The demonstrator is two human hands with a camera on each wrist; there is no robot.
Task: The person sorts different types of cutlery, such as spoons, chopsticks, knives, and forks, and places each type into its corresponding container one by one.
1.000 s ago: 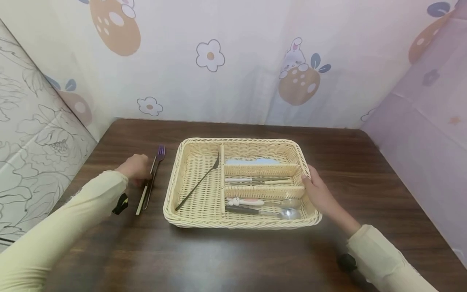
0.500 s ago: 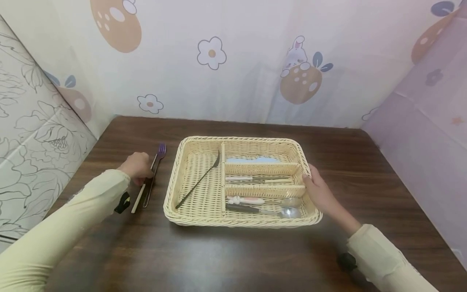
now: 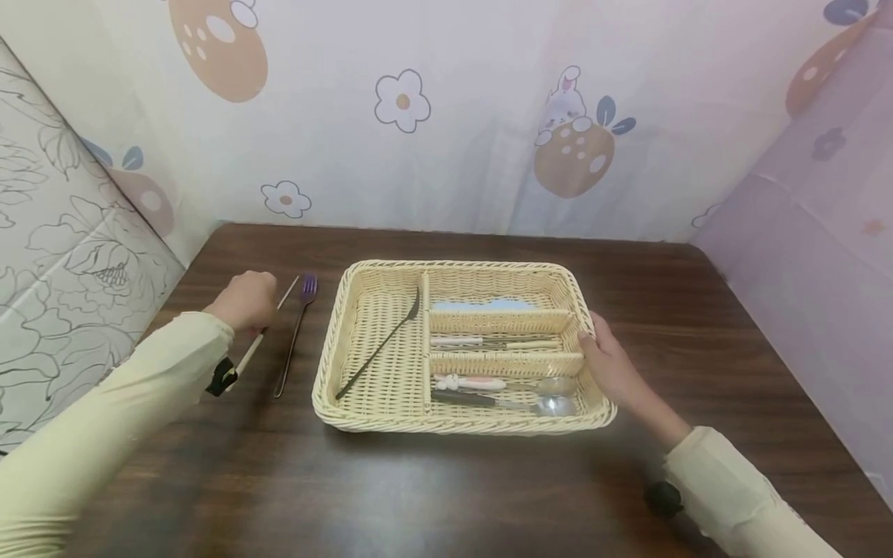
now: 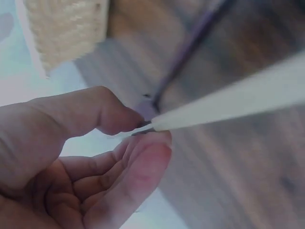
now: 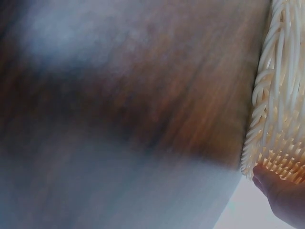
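My left hand (image 3: 244, 301) pinches a slim chopstick (image 3: 251, 350) with a cream handle and thin metal end, left of the basket. In the left wrist view, thumb and fingertips meet at the end of its cream handle (image 4: 228, 100); whether a second stick lies alongside, I cannot tell. Just right of it a purple fork (image 3: 298, 325) lies on the table, tines pointing away. My right hand (image 3: 610, 364) grips the right rim of the cream woven basket (image 3: 460, 425), thumb over the edge. The right wrist view shows only part of this hand (image 5: 281, 193) at the wicker.
The basket's left section holds a long dark utensil (image 3: 377, 349), lying diagonally. Its right-hand compartments hold a light blue item (image 3: 484, 306), chopsticks (image 3: 460, 342) and two spoons (image 3: 554, 406). The dark wooden table (image 3: 391, 496) meets patterned curtains (image 3: 474, 155) behind and at the sides.
My left hand has moved left and slightly away from me with the chopstick, separating it from the purple fork, which stays on the table. The right hand and basket are still.
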